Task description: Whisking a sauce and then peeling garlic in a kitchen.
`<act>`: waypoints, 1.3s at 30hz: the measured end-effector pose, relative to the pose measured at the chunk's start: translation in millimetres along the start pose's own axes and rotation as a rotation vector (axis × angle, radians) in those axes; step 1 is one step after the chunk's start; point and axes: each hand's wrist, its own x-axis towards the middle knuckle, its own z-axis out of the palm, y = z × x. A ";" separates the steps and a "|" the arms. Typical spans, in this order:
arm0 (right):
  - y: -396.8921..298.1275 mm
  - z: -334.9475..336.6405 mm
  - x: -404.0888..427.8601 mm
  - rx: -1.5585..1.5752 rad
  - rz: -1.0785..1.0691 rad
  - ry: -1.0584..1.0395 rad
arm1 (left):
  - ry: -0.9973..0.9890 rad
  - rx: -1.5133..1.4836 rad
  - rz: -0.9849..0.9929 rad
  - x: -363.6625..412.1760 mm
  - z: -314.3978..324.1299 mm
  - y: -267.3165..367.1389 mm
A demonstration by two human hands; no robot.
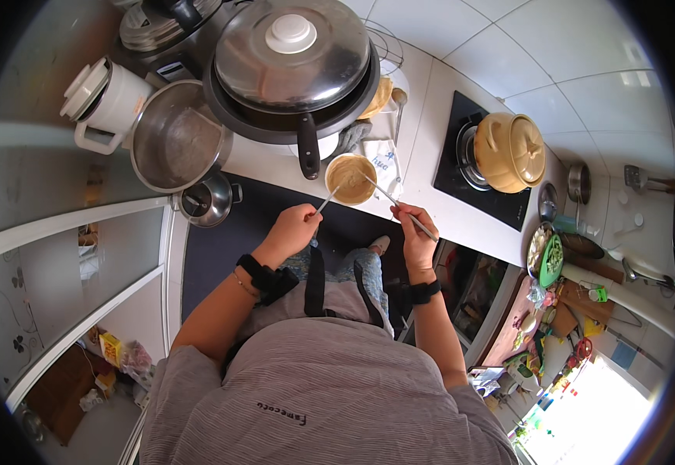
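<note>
A small round bowl [351,203] holds a thick beige paste [348,173] at the counter's front edge. My left hand [294,230] grips a slim, light stick-like utensil [329,199], its tip over the bowl's near left rim. On the other side, my right hand [419,228] pinches a longer chopstick-like utensil [385,194], which slants from the palm into the bowl's right side. Whether either tip sits in the paste is hard to tell. A white cloth or packet [385,165] bearing writing lies right of the bowl.
Behind the bowl stands a large dark pan with a steel lid [256,75]; its black handle [308,145] points toward me. A steel pot [168,136] and a white kettle [113,102] are left. A yellow lidded pot [503,152] sits on the black gas hob [459,125].
</note>
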 end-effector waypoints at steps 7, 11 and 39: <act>0.7 -7.0 -2.9 0.203 0.089 0.095 | -0.046 -0.068 -0.073 -0.2 -5.8 -2.1; 28.7 -24.9 -3.2 0.304 0.179 0.148 | -0.048 -0.112 -0.072 1.7 -3.9 -11.8; 20.8 -32.0 -7.5 0.380 0.233 0.117 | 0.016 0.032 -0.016 8.6 -2.8 -26.2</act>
